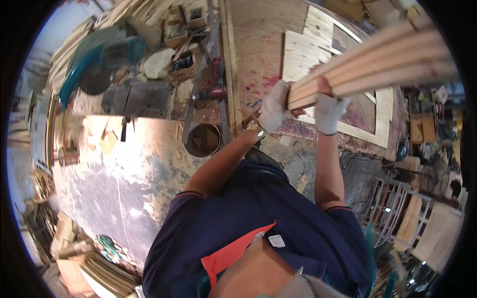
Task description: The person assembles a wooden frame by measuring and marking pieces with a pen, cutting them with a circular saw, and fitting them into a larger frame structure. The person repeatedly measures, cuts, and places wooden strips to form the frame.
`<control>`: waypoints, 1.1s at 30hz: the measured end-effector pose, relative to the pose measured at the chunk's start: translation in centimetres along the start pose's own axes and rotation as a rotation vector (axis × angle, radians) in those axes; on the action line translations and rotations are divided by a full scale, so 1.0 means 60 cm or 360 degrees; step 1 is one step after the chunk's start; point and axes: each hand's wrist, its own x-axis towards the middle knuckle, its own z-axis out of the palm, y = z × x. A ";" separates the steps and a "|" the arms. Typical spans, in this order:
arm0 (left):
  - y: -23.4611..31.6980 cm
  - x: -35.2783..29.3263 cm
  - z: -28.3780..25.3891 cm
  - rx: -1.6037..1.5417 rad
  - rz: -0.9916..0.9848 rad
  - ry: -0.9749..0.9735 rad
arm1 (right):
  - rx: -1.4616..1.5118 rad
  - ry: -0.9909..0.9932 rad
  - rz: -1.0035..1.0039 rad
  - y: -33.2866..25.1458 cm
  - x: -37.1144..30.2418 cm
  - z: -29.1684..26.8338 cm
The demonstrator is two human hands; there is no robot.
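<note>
A: Start with the big things. What fills the room?

B: A workshop floor (124,169), dusty and pale, with a miter saw (99,64) in teal at the upper left. Across the top lies a large tabletop (258,44), stained with red marks, and on it a pale plywood frame (382,124) rests flat, likely so its open middle stays square while it is worked.

A: And what is being carried?

B: A bundle of wooden slats (377,64), long and light-coloured. It runs from the hands up toward the upper right, its near end just above the frame's left part. The slats are stacked together, which I judge keeps them aligned as one load.

A: How do the hands sit on it?

B: Both wear white work gloves. The left hand (274,107) cups the near end, its fingers curled against the end face, seemingly to keep the ends flush. The right hand (329,110) grips from below, fingers wrapped up around the bundle, thumb over the top, bearing the weight.

A: Anything smaller?

B: A round dark bucket (203,140) with wood offcuts stands on the floor by the tabletop's edge, handy for scraps.
</note>
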 end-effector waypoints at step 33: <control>0.218 -0.523 -0.494 0.1203 0.0585 -0.0788 | 0.1017 0.0750 0.1483 -0.137 -0.778 -0.023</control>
